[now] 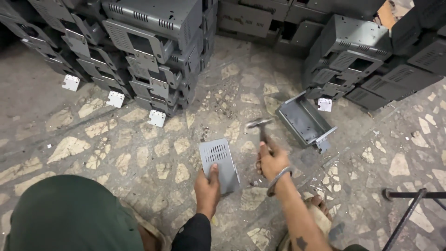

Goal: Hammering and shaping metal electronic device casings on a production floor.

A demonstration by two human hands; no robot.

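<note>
My left hand point(207, 185) presses down on the near edge of a flat grey metal panel point(217, 158) with vent slots, which lies on the stone floor. My right hand point(271, 161), with a metal bangle on the wrist, grips the handle of a hammer point(259, 123). The hammer's head is raised just right of the panel's far end and looks blurred. An open grey metal box casing point(302, 122) lies on the floor to the right of the hammer.
Stacks of grey metal casings point(153, 51) stand at the back left, and more casings point(371, 60) at the back right. A dark green cloth shape point(69, 216) fills the lower left. A bare foot point(319, 202) rests by my right arm. A black metal stand point(409, 209) is at the lower right.
</note>
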